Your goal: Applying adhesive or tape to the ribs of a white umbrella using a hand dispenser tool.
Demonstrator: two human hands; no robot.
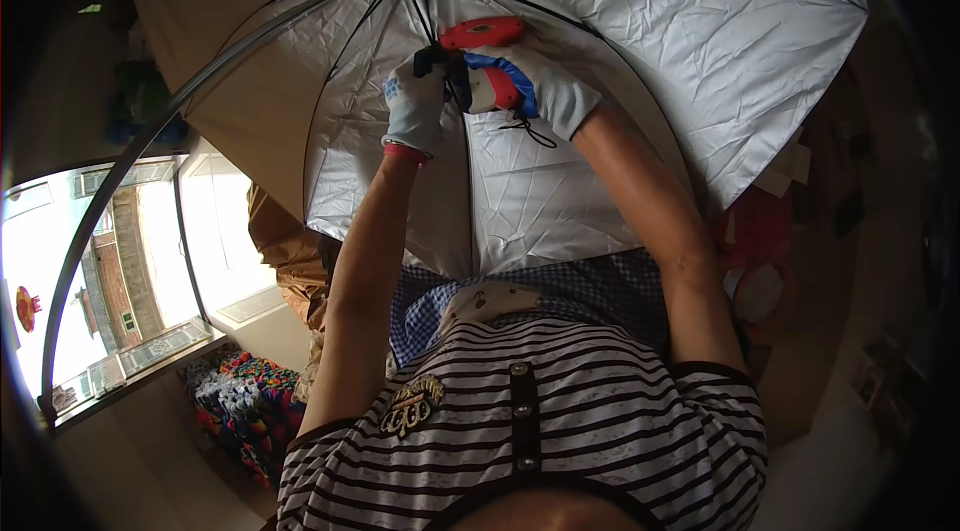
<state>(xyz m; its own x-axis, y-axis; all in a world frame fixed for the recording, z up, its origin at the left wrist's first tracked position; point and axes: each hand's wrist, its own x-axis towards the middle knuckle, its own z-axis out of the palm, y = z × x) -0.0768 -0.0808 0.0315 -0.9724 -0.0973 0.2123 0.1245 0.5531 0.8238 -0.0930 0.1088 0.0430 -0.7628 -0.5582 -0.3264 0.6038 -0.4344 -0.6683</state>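
**Two gloved hands at the ribs of an open umbrella**

An open umbrella [560, 51] with a silver, crinkled lining fills the upper part of the view, its dark ribs fanning out from a hub near the top edge. Both arms reach up from the lower edge toward that lining, just below the hub.

The right hand [535, 81], in a white glove, is wrapped around a red and blue tagging gun [487, 56]; its fingers are curled tight about the grip, and the gun's red nose points left, toward the other hand. A short dark cord dangles below the wrist.

The left hand [415, 106] (also in a white glove, with a red cuff) is closed on a dark rib [432, 36] where it meets the gun's tip, fingers pressed together around it.

Below the arms lie a striped shirt [560, 411] and a strip of blue checked cloth [600, 291]. At lower left sits a heap of bright, many-coloured fabric [245, 401] under a window [120, 261].
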